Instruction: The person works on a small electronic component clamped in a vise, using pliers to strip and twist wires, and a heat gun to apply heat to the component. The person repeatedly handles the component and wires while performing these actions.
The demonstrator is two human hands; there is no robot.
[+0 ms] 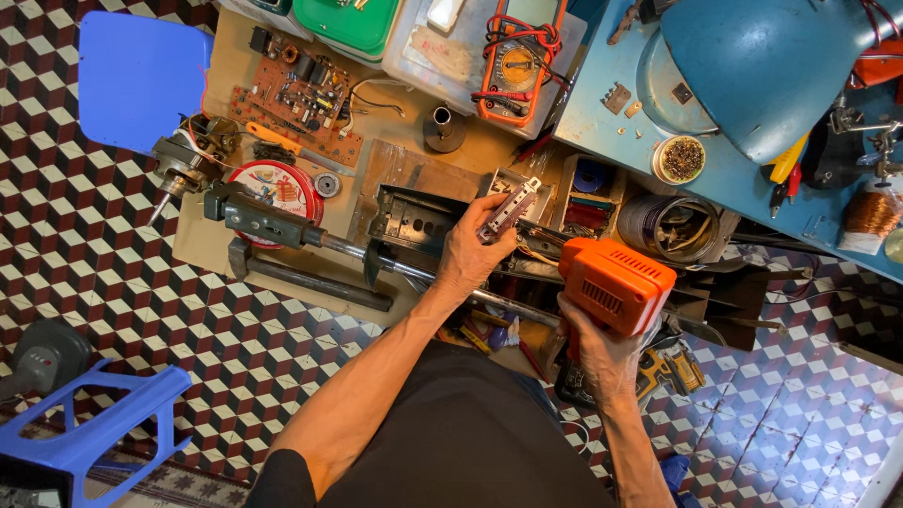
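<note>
Now, hands [475,252] holding switch block [509,209], orange drill [616,284]

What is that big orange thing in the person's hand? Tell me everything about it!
The orange power tool looks like a chunky electric drill or heat gun with a plastic shell. Slotted vents run along its top and side. The right hand grips its handle from below, so the handle is mostly hidden. Its body points up and left, toward the small grey part held in the left hand. Its front tip cannot be seen clearly.

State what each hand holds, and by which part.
Left hand grips a small grey metal part by its lower end. Right hand holds the orange power tool by its handle.
</note>
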